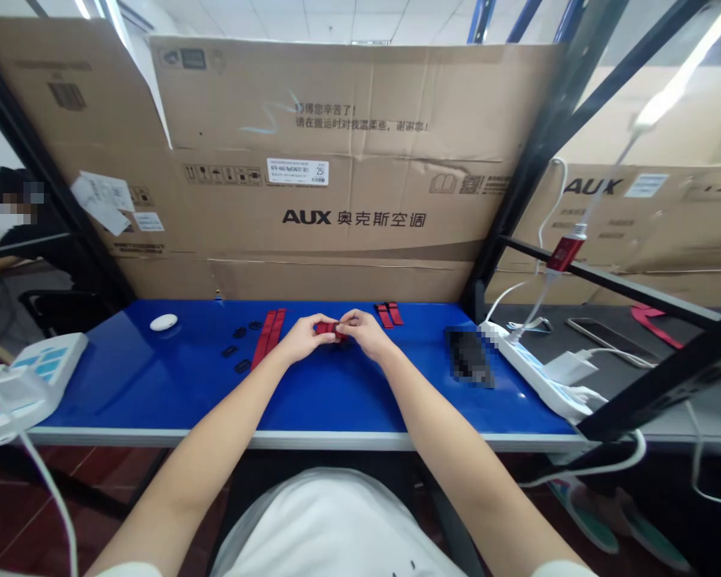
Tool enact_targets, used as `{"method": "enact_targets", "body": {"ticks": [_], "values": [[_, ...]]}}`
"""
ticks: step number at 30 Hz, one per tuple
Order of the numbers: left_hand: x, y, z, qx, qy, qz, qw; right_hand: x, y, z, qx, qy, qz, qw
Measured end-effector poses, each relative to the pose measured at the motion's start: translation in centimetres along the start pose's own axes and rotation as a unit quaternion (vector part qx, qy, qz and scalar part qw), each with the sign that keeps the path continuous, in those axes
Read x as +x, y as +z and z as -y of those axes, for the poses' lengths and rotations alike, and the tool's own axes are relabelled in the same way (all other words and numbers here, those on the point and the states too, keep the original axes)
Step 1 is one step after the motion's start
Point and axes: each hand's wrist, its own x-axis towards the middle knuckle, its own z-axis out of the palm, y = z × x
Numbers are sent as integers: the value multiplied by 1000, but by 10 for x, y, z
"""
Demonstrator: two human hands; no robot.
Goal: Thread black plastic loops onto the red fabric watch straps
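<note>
While your left hand (304, 337) and right hand (365, 331) meet above the blue table (156, 385), all your fingers pinch tight on a small red strap (329, 328) near the table's back edge.

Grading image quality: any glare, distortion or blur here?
Head view: edges bow from the wide lens; white strip lamp blows out upper right; dark flat object on the glossy blue tabletop is pixelated; left hand, right hand and small red strap piece look sharp.

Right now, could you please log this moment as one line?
left hand: pinching red strap piece | right hand: pinching same piece | nearby: red straps, small black parts on blue table
</note>
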Motion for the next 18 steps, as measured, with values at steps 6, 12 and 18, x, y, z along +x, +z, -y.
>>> {"method": "enact_targets", "body": {"ticks": [6, 12, 18], "values": [[3, 12, -1, -119, -41, -66, 990, 1, 6, -3, -3, -26, -20, 999], [2, 10, -5, -93, -47, -103, 989, -1, -4, 7, -130, -134, 32, 982], [0, -3, -4, -29, -55, -109, 992, -4, -6, 11, -204, -163, 11, 965]]}}
